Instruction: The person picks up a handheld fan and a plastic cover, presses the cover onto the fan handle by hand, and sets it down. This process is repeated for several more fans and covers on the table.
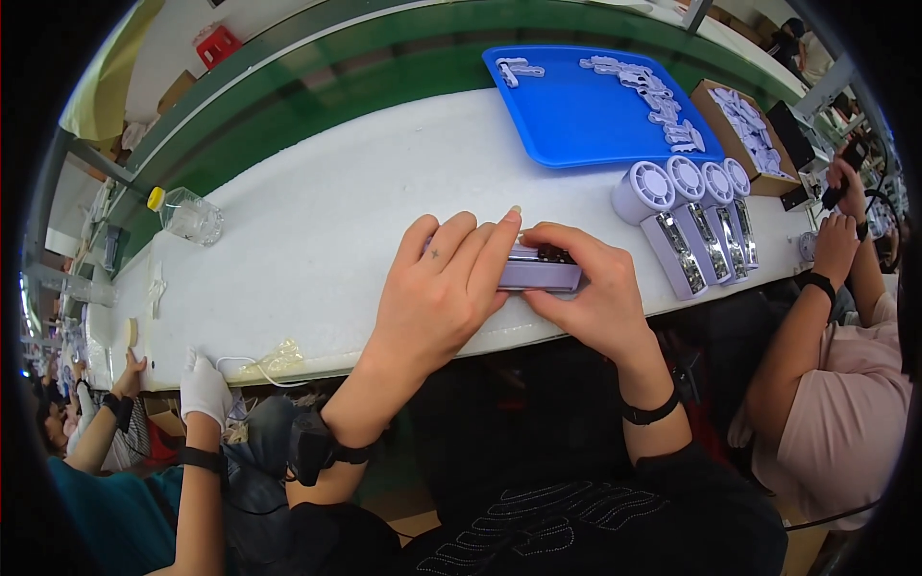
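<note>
Between my two hands, just above the near edge of the white table, is a lavender handheld fan (540, 276) with its handle's dark inside showing. My left hand (437, 278) covers the fan's left end, fingers laid over it. My right hand (600, 288) pinches the handle's right end between thumb and fingers. To the right, several lavender handheld fans (653, 187) lie side by side, round heads away from me, their handles open on the inner parts. What lies under my left palm is hidden.
A blue tray (576, 115) with lavender plastic pieces (653, 91) stands at the back, beside a cardboard box (715, 120) of similar parts. A clear bottle (192, 219) lies at the left. Co-workers sit on both sides; a white-gloved hand (205, 389) rests at the left table edge.
</note>
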`<state>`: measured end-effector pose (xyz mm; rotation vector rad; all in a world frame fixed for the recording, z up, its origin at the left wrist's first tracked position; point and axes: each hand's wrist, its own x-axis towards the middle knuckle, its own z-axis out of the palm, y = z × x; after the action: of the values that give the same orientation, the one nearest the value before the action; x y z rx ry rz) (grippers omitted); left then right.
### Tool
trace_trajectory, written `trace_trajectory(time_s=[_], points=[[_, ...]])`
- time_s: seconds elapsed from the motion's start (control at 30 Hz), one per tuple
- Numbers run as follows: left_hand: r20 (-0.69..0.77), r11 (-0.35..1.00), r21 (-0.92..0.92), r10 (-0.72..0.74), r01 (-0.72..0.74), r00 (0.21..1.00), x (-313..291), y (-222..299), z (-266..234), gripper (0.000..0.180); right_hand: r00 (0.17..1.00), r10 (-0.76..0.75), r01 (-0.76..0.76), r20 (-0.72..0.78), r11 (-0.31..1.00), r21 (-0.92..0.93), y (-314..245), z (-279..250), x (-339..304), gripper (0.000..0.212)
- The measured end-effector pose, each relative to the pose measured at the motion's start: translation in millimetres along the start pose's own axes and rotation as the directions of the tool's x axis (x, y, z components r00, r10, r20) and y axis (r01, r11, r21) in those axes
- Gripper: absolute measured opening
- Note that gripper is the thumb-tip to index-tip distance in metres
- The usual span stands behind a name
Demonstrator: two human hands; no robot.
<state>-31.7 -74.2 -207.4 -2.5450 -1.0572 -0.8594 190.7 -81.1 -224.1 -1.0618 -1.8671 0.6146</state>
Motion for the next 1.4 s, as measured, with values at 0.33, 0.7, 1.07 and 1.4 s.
trace_trajectory(time_s=[0.33,0.7,1.07,1.4], points=[[-0.009,0.999,0.008,0.04,-0.04,0.999,-3.4,-1.6,5.0,0.078,0.997,-0.075,0.074,-0.017,0.997,-0.017,5.0,-0.8,-0.2,0.053],[0.103,0.966,0.042,-0.257,0.254,0.961,-9.0,-31.0,-38.2,0.055,0.993,-0.118,0.118,0.01,0.992,-0.037,-37.5,-27.9,50.1,0.051],[-0.294,0.567,0.394,-0.668,0.723,0.684,-45.6,-82.1,-33.0,0.045,0.906,0.389,-0.411,-0.169,0.705,-0.579,106.6,25.8,259.0,0.027],[0.001,0.628,-0.522,-0.676,0.577,0.737,47.8,-20.6,14.5,0.04,0.912,0.233,-0.311,-0.337,0.929,-0.202,18.8,-48.4,162.3,0.029]])
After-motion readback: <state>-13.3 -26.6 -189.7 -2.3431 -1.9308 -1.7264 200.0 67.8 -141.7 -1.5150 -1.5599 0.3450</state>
